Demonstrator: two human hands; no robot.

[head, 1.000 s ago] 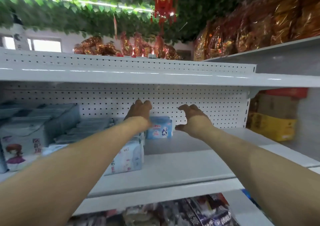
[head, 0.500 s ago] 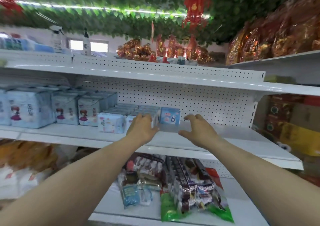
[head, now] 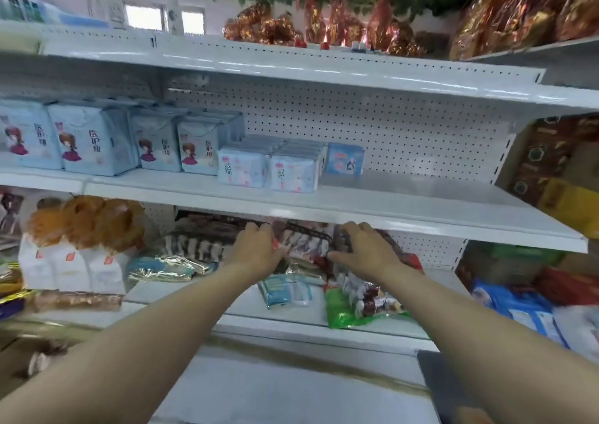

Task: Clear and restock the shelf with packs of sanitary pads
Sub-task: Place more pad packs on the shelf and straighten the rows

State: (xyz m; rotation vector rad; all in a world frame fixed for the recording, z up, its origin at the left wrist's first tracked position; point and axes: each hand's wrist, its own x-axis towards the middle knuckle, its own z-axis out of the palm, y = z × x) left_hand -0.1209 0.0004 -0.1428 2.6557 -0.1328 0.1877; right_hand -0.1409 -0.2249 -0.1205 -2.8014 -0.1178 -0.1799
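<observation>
The middle shelf [head: 372, 201] carries light blue sanitary pad packs: tall ones with a cartoon girl [head: 90, 144] on the left, smaller pale packs [head: 291, 173] in the centre, and one small blue pack [head: 345, 159] at the back. Its right half is bare. Both hands are down on the lower shelf [head: 291, 318]. My left hand [head: 256, 248] curls its fingers over a pile of dark patterned packs [head: 304, 240]. From the other side, my right hand [head: 364, 246] grips the same pile with thumb and curled fingers.
On the lower shelf lie a green-edged pack [head: 359, 307], a small teal pack [head: 285, 290], silvery packs [head: 165, 268] and white bags with orange contents [head: 74, 245]. Blue packs [head: 518, 310] sit lower right. Boxes [head: 567, 177] stand on the adjoining right shelving. Red-gold gift bags [head: 324, 27] top the unit.
Both hands have dropped from the middle shelf beside the pad packs to the lower shelf and closed on the dark packs. The view has pulled back and down.
</observation>
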